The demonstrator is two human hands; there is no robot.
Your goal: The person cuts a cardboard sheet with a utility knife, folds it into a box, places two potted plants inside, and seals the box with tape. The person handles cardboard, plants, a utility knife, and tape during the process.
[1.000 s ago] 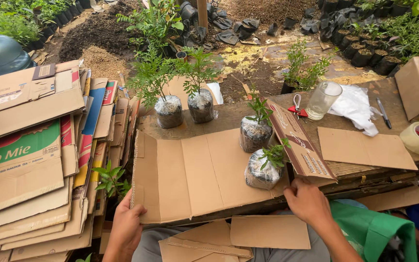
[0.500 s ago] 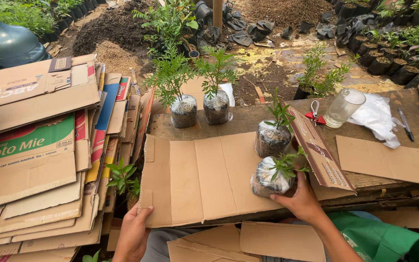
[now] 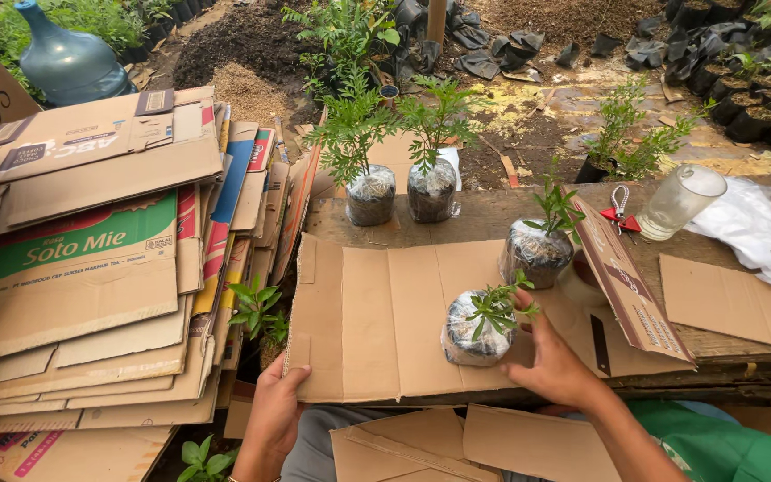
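A: Right hand (image 3: 553, 364) first. What does the grip hold?

B: Fingers wrap the side of a small wrapped seedling (image 3: 479, 327), its root ball in clear plastic. The seedling leans on a flattened cardboard sheet (image 3: 385, 312) lying on the wooden table (image 3: 493, 212), near the front edge.

A: Left hand (image 3: 276, 406)?

B: It pinches the lower left corner of the same sheet, thumb on top. I think the fingers curl underneath, though the edge hides them.

A: Other plants?

B: A second wrapped seedling (image 3: 537, 250) stands upright just behind the held one, beside a raised cardboard flap (image 3: 626, 281). Two taller wrapped seedlings (image 3: 403, 183) stand side by side at the back of the table.

A: Further right?

B: Red-handled scissors (image 3: 619, 214), a clear plastic cup (image 3: 678, 201) tilted over, a white plastic bag (image 3: 747, 223), and a loose cardboard piece (image 3: 738, 299).

A: Left of the table?

B: A big stack of flattened cartons (image 3: 82, 259), well apart from the seedlings. A blue water jug (image 3: 64, 58) lies on the ground behind it. A small green plant (image 3: 256, 308) grows in the gap between stack and table.
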